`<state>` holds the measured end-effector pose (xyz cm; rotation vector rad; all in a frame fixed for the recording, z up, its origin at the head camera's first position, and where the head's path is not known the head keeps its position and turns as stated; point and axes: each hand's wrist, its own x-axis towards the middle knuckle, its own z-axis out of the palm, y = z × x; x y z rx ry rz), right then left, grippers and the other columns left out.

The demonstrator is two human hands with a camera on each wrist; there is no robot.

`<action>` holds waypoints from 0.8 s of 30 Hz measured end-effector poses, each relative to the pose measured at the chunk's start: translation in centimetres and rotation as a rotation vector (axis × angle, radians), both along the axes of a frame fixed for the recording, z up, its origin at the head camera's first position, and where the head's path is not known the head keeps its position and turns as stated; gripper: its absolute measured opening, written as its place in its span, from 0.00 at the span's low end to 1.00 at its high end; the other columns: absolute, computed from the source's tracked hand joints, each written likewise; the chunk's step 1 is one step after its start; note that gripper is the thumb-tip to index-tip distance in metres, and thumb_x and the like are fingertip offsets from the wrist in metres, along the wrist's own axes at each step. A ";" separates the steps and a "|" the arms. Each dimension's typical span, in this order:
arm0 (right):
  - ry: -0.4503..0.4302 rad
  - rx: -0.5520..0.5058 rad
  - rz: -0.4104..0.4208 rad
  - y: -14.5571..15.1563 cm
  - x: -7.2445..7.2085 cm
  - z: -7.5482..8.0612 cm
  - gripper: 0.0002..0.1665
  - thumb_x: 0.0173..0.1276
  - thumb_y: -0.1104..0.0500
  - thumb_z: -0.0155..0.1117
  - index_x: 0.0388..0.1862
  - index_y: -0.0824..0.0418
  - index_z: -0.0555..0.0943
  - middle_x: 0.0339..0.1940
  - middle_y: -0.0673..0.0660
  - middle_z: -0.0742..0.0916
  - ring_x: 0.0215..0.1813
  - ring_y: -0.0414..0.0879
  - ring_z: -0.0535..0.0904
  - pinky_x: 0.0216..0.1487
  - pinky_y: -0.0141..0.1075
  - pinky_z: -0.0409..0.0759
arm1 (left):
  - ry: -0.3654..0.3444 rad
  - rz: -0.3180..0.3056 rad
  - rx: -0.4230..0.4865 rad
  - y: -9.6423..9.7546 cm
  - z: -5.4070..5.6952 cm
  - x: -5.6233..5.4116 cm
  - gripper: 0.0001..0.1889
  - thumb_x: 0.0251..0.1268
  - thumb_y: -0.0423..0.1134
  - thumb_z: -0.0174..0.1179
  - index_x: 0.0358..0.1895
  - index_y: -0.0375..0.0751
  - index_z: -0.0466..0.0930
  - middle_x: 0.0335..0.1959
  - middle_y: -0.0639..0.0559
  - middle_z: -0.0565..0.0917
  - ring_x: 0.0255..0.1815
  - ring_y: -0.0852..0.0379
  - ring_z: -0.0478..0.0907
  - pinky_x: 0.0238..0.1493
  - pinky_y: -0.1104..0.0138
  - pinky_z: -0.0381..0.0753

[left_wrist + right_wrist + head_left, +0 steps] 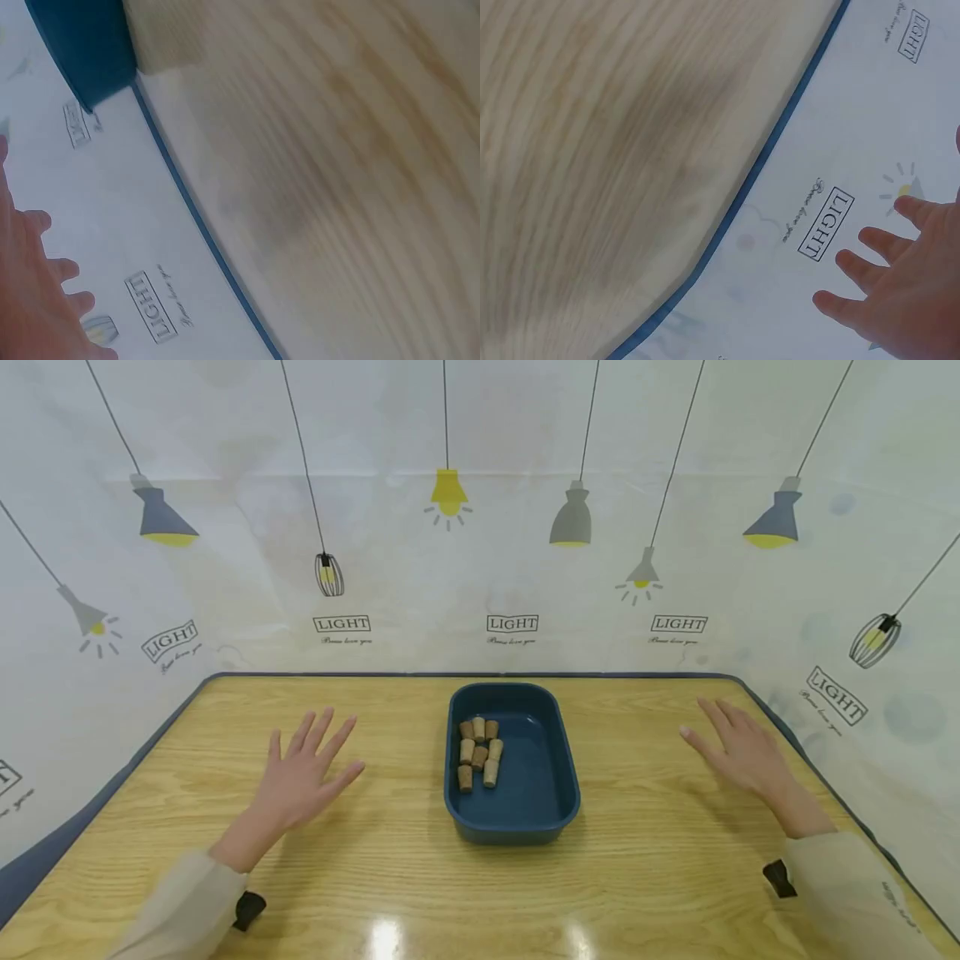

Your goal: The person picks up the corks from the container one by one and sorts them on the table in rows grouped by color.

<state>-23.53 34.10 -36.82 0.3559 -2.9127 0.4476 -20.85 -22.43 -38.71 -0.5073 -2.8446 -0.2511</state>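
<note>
A dark blue rectangular tray (542, 806) sits near the middle of the table in the head view. Several cork stoppers (480, 758), some lighter and some darker brown, are grouped along its left side. To the left of the tray, my left hand (300, 781) hovers over the wood with its fingers spread and nothing in it. On the other side, my right hand (738, 752) is held out with its fingers extended, also holding nothing. Both wrist views show the fingers apart; the left one catches a piece of the tray (94, 45) at its top.
The wooden table (390, 885) has a dark blue edge (600, 675) at the back. Behind it and at both sides rises a pale wall covering (510, 568) printed with lamps and the word LIGHT. Beige sleeves with black straps cover the forearms.
</note>
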 end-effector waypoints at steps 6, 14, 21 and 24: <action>0.035 -0.182 0.074 -1.1 0.0 0.8 0.37 0.70 0.47 0.43 0.68 0.69 0.50 0.63 0.75 0.57 0.61 0.72 0.50 0.52 0.64 0.49 | 0.042 -0.086 0.002 2.3 0.5 0.6 0.36 0.61 0.63 0.42 0.69 0.51 0.49 0.69 0.44 0.46 0.68 0.47 0.37 0.56 0.40 0.35; 0.056 -0.303 0.110 -2.7 -0.2 2.1 0.33 0.70 0.51 0.43 0.68 0.67 0.52 0.62 0.73 0.59 0.62 0.69 0.51 0.53 0.61 0.49 | 0.065 -0.191 -0.014 5.0 0.7 1.3 0.36 0.61 0.63 0.42 0.69 0.51 0.49 0.69 0.47 0.47 0.68 0.49 0.39 0.57 0.41 0.39; 0.012 -0.332 0.113 -4.1 -0.4 3.0 0.33 0.71 0.49 0.42 0.68 0.63 0.52 0.64 0.69 0.59 0.61 0.66 0.55 0.51 0.59 0.55 | 0.055 -0.259 -0.039 6.8 0.2 1.9 0.35 0.61 0.64 0.40 0.69 0.52 0.49 0.69 0.49 0.48 0.67 0.48 0.44 0.58 0.42 0.38; 0.000 -0.340 0.122 -4.7 -0.6 3.4 0.34 0.71 0.48 0.42 0.68 0.64 0.52 0.64 0.69 0.60 0.61 0.66 0.55 0.51 0.60 0.56 | 0.049 -0.284 -0.050 7.4 0.0 2.1 0.35 0.61 0.64 0.39 0.69 0.53 0.48 0.69 0.50 0.48 0.67 0.48 0.44 0.58 0.42 0.39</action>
